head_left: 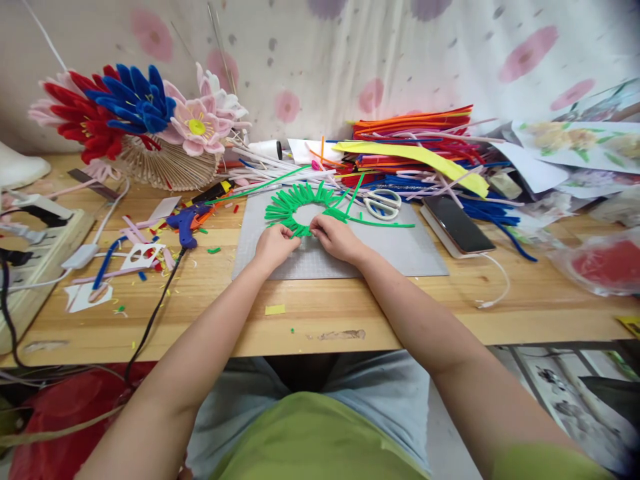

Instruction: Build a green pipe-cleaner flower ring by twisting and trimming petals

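Note:
A ring of looped green pipe cleaners [293,200] lies over a grey cutting mat [410,257]. My left hand [277,247] pinches its near edge, left of the middle. Close beside it, my right hand [335,235] has thumb and finger pressed together on the ring's near right edge. The fingertips hide the exact spot of each grip. Loose green pipe cleaner stems [383,223] stick out to the right of the ring. White-handled scissors [383,203] rest on the mat just behind those stems.
A blue glue gun [185,223] with a black cord lies to the left among scraps. Pipe cleaner flowers [137,100] stand at the back left. Bundled pipe cleaners [415,150] are piled behind the mat. A phone [457,223] sits at right; a power strip [45,267] is far left.

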### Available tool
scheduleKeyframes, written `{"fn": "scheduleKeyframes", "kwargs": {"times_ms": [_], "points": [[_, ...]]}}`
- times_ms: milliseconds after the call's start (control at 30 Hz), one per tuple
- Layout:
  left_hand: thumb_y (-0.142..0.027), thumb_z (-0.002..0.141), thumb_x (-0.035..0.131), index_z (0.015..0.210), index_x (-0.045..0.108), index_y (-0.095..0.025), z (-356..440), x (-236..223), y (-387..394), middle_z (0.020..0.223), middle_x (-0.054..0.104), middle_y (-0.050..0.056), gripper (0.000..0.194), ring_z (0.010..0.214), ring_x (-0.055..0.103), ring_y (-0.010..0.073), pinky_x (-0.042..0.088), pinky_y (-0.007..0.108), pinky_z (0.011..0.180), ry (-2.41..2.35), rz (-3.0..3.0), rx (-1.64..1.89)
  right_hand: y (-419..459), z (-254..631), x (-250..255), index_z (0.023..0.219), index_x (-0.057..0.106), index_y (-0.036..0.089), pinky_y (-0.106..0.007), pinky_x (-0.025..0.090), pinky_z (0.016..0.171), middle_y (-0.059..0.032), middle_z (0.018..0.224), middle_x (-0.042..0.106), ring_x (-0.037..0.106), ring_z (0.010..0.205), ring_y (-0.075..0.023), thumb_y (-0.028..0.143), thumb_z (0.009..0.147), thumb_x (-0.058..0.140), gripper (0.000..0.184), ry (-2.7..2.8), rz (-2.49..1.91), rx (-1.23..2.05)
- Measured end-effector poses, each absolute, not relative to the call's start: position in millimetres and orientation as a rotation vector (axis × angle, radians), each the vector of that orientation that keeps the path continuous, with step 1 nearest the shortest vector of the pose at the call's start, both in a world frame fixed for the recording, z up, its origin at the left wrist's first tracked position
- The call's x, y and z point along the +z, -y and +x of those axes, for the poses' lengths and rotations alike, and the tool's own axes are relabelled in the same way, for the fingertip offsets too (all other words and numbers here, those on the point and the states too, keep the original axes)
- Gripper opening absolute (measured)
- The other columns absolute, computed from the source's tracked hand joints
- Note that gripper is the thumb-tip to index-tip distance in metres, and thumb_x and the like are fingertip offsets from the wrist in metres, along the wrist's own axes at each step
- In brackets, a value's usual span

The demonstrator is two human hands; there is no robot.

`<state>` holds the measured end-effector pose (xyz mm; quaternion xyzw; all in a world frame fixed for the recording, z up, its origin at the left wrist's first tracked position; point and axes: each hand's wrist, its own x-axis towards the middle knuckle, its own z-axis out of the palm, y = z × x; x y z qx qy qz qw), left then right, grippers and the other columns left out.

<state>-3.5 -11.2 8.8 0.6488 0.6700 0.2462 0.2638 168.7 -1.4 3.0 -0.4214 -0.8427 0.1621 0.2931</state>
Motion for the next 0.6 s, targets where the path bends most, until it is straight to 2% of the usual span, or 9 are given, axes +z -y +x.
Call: {"fn": "scheduleKeyframes", "kwargs": {"times_ms": [300, 600], "points": [[-0.027, 0.060, 0.062, 0.071, 0.057, -0.018, -4.3, 8.5, 11.0, 0.069, 0.063, 0.001, 0.015, 0.063, 0.057, 0.0141, 0.039, 0.025, 0.058, -1.790, 1.695, 0.734, 5.4, 162.5, 7.4, 0.086, 0.051, 0.017, -0.030, 0.037, 0.074, -0.0097, 0.088, 0.059, 0.051, 0.084, -0.0198, 0.014, 0.086, 0.037, 0.014, 2.416, -1.191, 0.074], [-0.024, 0.062, 0.063, 0.075, 0.060, -0.018, -4.3, 7.5, 14.6, 0.072, 0.065, 0.002, 0.014, 0.066, 0.058, 0.0147, 0.042, 0.025, 0.061, -1.786, 1.751, 0.750, 9.5, 150.3, 8.0, 0.086, 0.053, 0.016, -0.032, 0.037, 0.073, -0.0124, 0.090, 0.060, 0.051, 0.085, -0.0227, 0.015, 0.087, 0.038, 0.016, 2.496, -1.240, 0.050]]}}
